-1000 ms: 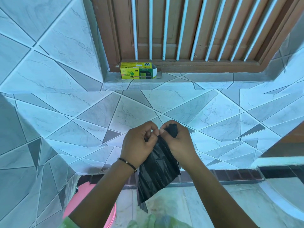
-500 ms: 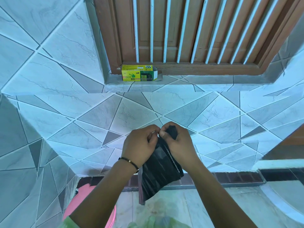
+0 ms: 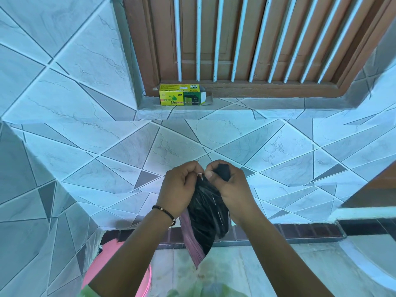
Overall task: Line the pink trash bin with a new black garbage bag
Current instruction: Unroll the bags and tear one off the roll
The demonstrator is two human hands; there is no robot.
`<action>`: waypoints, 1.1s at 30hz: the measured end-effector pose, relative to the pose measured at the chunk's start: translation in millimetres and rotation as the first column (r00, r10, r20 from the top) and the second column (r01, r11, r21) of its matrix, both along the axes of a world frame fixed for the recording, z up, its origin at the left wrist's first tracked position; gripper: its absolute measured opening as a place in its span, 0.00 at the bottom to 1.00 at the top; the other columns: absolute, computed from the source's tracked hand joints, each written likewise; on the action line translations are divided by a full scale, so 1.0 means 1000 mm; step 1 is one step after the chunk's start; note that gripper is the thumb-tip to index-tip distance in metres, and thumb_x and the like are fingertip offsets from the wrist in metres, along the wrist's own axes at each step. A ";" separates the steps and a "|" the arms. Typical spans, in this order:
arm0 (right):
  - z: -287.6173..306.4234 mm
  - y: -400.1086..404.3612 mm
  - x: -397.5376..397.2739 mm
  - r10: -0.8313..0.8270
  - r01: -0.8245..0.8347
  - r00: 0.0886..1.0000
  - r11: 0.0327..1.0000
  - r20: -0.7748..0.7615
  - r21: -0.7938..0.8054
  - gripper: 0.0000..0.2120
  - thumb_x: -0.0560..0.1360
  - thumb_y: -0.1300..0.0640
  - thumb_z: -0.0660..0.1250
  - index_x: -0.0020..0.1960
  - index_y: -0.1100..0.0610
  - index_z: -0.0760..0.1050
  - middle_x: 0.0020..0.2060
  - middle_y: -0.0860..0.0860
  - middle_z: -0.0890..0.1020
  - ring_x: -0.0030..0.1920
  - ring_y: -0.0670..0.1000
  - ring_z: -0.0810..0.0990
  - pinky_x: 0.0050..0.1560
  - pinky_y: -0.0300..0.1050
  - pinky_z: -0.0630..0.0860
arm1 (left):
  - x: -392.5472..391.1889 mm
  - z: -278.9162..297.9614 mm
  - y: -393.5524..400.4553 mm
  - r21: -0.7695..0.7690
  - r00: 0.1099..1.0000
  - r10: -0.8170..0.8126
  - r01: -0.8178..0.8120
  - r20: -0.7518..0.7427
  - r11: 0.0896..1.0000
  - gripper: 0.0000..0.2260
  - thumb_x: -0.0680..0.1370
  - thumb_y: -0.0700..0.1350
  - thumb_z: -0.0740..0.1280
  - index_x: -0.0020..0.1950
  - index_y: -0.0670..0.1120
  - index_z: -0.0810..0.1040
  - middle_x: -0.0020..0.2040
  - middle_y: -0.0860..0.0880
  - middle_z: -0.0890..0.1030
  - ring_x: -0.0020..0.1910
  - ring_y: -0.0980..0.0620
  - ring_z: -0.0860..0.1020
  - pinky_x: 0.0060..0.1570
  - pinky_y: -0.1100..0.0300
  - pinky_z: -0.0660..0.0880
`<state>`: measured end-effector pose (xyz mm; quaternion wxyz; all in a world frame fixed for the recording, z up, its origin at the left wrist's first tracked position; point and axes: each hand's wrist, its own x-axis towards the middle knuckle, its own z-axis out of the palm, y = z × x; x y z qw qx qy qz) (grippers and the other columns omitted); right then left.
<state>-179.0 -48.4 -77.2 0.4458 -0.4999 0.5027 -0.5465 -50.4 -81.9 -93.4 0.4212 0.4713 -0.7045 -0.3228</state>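
One folded black plastic garbage bag [image 3: 206, 213], one round pink plastic trash bin [image 3: 120, 266], one yellow-green cardboard bin-liner box [image 3: 182, 97], two hands. Landmark: the bag, held mid-air in front of the tiled wall.

Left hand [image 3: 179, 189] grips the bag's upper left edge, fingers [image 3: 192, 168] curled and pinching the plastic at the top. Right hand [image 3: 233, 189] grips the upper right, fingers pressed together around a bunched tip of bag sticking up above them. Thumbs nearly touch over the bag's top. A black beaded bracelet [image 3: 165, 212] sits on the left wrist, just left of the bag.

Bag hangs down between both forearms, still pleated, lower end tapering to a point; its left edge shows a pinkish sheen.

Bin is below and left of the bag, on the floor by the wall corner, mostly hidden by the left forearm; only part of its rim and side shows. Box is well above the bag, on the tiled ledge [image 3: 267, 108] against the brown wooden frame with white bars [image 3: 235, 39], right end flap open.
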 end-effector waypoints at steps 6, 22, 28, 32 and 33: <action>0.001 -0.003 -0.010 -0.072 0.066 0.993 0.996 0.094 0.063 0.05 0.74 0.62 0.68 0.40 0.56 0.78 0.33 0.51 0.80 0.38 0.51 0.78 0.47 0.50 0.76 | 0.009 0.011 0.002 0.173 0.986 -0.039 0.067 -0.164 0.983 0.16 0.77 0.56 0.56 0.60 0.54 0.75 0.35 0.54 0.79 0.36 0.60 0.78 0.38 0.67 0.72; 0.007 -0.004 -0.020 -0.089 0.096 0.994 0.985 -0.062 0.140 0.07 0.70 0.61 0.73 0.33 0.55 0.80 0.31 0.52 0.83 0.35 0.52 0.82 0.45 0.51 0.80 | 0.023 0.009 -0.003 0.322 0.988 -0.152 0.157 -0.040 0.934 0.09 0.68 0.51 0.74 0.37 0.46 0.81 0.31 0.54 0.83 0.31 0.58 0.80 0.37 0.66 0.74; 0.009 -0.007 -0.028 -0.097 0.114 0.989 0.982 -0.114 0.149 0.08 0.71 0.60 0.72 0.34 0.54 0.80 0.33 0.53 0.83 0.36 0.53 0.82 0.46 0.53 0.80 | 0.028 0.006 -0.009 0.259 0.988 -0.149 0.135 0.034 0.956 0.12 0.65 0.54 0.76 0.29 0.50 0.77 0.26 0.55 0.78 0.28 0.58 0.73 0.35 0.62 0.70; 0.009 -0.009 -0.027 -0.129 0.141 0.988 0.978 -0.082 0.156 0.06 0.71 0.61 0.71 0.35 0.57 0.81 0.32 0.54 0.83 0.35 0.53 0.82 0.44 0.51 0.80 | 0.027 0.010 -0.012 0.222 0.985 -0.157 0.138 0.072 0.965 0.14 0.66 0.54 0.75 0.26 0.51 0.74 0.22 0.57 0.73 0.24 0.61 0.67 0.31 0.66 0.64; 0.009 -0.010 -0.026 -0.140 0.149 0.988 0.976 -0.064 0.161 0.07 0.71 0.61 0.71 0.35 0.57 0.81 0.32 0.54 0.83 0.34 0.53 0.82 0.44 0.51 0.80 | 0.027 0.010 -0.012 0.221 0.986 -0.153 0.137 0.058 0.966 0.15 0.68 0.52 0.74 0.27 0.49 0.73 0.22 0.56 0.72 0.23 0.61 0.66 0.29 0.67 0.63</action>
